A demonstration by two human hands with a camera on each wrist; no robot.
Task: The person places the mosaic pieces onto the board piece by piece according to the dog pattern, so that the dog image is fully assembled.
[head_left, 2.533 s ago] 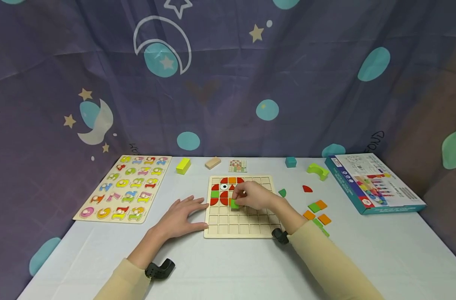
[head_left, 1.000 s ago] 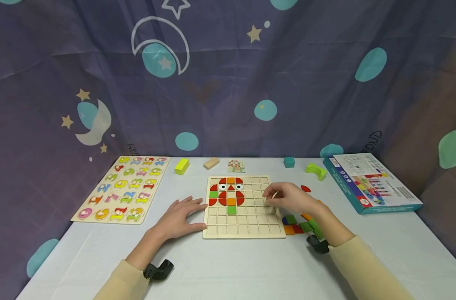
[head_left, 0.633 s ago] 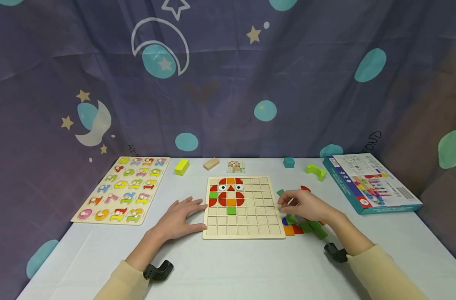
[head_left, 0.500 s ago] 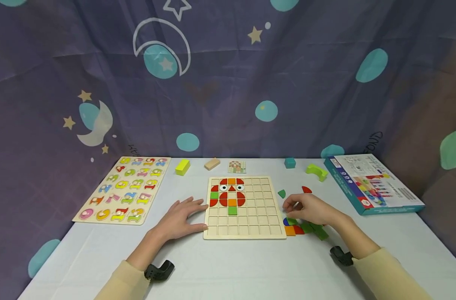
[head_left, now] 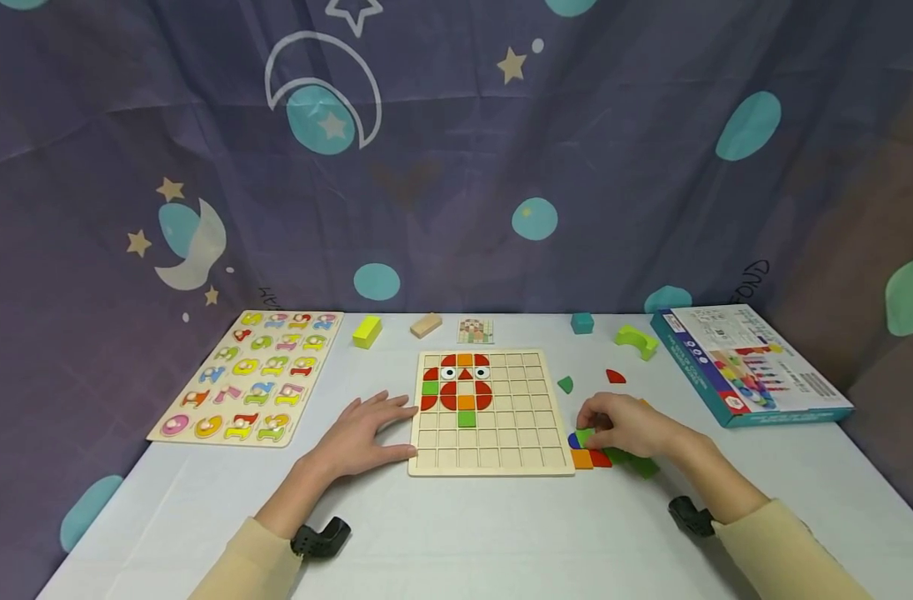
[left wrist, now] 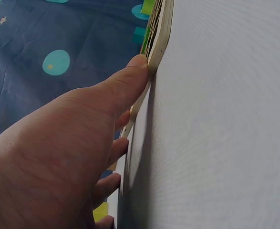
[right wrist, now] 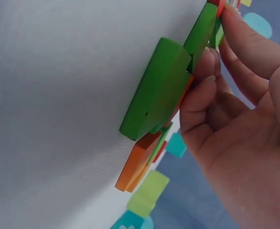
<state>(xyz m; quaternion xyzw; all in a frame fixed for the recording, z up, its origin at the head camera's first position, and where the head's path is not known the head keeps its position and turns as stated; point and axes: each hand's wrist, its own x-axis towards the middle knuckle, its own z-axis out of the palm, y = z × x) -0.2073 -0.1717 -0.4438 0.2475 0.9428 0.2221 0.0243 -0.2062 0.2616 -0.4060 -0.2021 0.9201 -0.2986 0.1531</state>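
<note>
A square wooden grid board (head_left: 501,442) lies in the middle of the table, bearing red, orange, green and eye-patterned tiles in its upper left part. My left hand (head_left: 366,433) rests beside it with fingers spread; in the left wrist view the thumb (left wrist: 130,78) touches the board's edge. To the right of the board, my right hand (head_left: 632,427) pinches a small green tile (head_left: 585,437) at a pile of loose tiles. The right wrist view shows thumb and forefinger at this tile, other fingers curled, and a larger green tile (right wrist: 154,90) nearer the camera. The hand covers part of the pile.
A number puzzle board (head_left: 246,379) lies at left and a teal box (head_left: 752,367) at right. Along the back are a yellow block (head_left: 367,332), a wooden block (head_left: 426,325), a picture card (head_left: 475,331), a teal block (head_left: 581,323) and a lime arch (head_left: 636,341).
My right hand left a green tile in the grid under the orange one, then moved right and down to the loose tiles, where it took hold of another green tile. The left hand stayed put.
</note>
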